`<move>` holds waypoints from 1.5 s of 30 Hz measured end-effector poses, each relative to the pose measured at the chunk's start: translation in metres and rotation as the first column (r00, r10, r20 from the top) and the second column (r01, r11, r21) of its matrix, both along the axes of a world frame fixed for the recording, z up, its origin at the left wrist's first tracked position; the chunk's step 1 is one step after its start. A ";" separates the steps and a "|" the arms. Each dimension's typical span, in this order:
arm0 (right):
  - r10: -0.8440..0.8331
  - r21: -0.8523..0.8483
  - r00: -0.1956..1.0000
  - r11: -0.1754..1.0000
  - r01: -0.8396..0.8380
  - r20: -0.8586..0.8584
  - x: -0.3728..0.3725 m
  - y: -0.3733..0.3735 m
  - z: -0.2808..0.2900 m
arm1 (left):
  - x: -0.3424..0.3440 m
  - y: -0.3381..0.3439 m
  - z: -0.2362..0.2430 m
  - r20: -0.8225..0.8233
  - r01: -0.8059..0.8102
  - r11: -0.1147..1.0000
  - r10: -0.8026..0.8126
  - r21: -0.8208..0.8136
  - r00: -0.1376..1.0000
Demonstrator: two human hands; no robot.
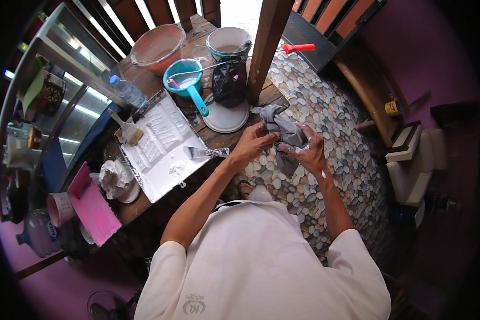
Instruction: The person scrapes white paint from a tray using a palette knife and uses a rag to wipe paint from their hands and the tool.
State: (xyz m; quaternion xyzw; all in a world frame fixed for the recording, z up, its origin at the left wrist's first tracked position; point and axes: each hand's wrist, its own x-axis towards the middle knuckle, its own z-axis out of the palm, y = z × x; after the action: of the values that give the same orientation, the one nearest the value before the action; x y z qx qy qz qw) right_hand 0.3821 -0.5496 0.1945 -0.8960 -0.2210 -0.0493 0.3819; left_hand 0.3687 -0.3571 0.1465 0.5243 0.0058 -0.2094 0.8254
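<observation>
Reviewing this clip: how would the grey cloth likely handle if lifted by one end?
The grey cloth would probably flop: it bunches in soft folds between the left hand and right hand, one end hanging below. Probably light, too, being only crumpled fabric.

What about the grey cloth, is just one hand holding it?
No, the left hand and the right hand both grip the grey cloth.

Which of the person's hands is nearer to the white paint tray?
Left. The left hand is right of the paint tray, apart from it, holding the gray cloth; the right hand is farther right, on the cloth's other side.
</observation>
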 end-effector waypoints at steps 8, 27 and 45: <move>0.021 -0.069 0.998 0.997 -0.024 -0.055 -0.026 -0.004 0.022 | -0.017 0.009 -0.008 -0.048 -0.092 0.987 0.099 0.129 0.994; 0.313 -0.171 0.948 0.932 -0.319 -0.060 -0.031 0.015 0.054 | -0.063 -0.004 0.050 -0.133 0.231 0.925 -0.281 -0.302 0.950; 0.158 -0.308 0.843 0.951 0.009 0.514 -0.056 -0.005 0.052 | -0.066 -0.040 0.030 -0.120 0.078 0.989 -0.093 -0.125 0.988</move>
State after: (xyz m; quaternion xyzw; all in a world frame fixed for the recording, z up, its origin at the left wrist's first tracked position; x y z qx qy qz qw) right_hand 0.3258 -0.5544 0.2464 -0.8847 -0.3581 -0.2471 0.1674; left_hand 0.3028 -0.3970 0.1763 0.4595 0.0226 -0.2771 0.8436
